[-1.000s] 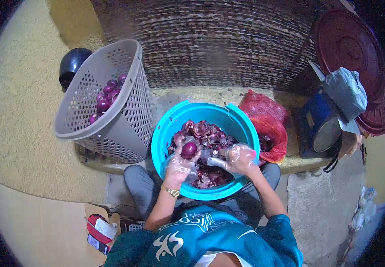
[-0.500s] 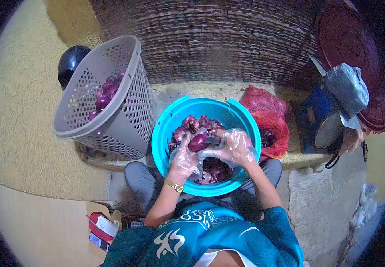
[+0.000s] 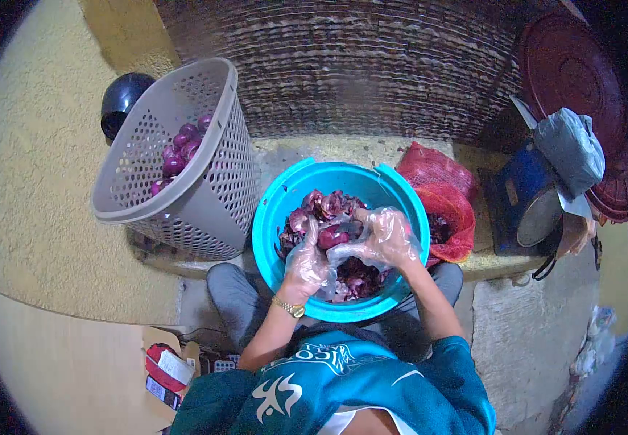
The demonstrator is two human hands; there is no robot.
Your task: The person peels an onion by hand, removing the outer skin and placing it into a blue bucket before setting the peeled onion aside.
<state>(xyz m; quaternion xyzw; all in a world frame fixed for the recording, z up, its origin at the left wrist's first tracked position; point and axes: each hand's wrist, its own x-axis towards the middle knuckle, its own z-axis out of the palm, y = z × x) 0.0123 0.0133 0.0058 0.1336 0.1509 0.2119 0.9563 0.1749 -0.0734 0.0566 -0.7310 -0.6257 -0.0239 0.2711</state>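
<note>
A red onion [image 3: 333, 237] sits between my two plastic-gloved hands, above a turquoise tub [image 3: 265, 239]. My left hand [image 3: 307, 267] is closed on the onion from its left side, thumb pointing up. My right hand [image 3: 388, 238] is closed round a small knife [image 3: 352, 229]; its greyish blade shows in part beside the onion, and the handle is hidden by the fingers. Under both hands, dark purple onion skins [image 3: 361, 279] and peelings fill the bottom of the tub.
A tall grey perforated basket [image 3: 220, 174] holding several red onions stands at left, with a black rounded object [image 3: 122, 101] behind. Right of the tub lies a red mesh sack [image 3: 441, 174]. Farther right are a blue scale-like object [image 3: 528, 188] and a maroon lid [image 3: 575, 72].
My left thumb now points up beside the onion, which appears turned and slightly lower in my grip. The whole view has shifted a little; my right hand stays close to the onion.
</note>
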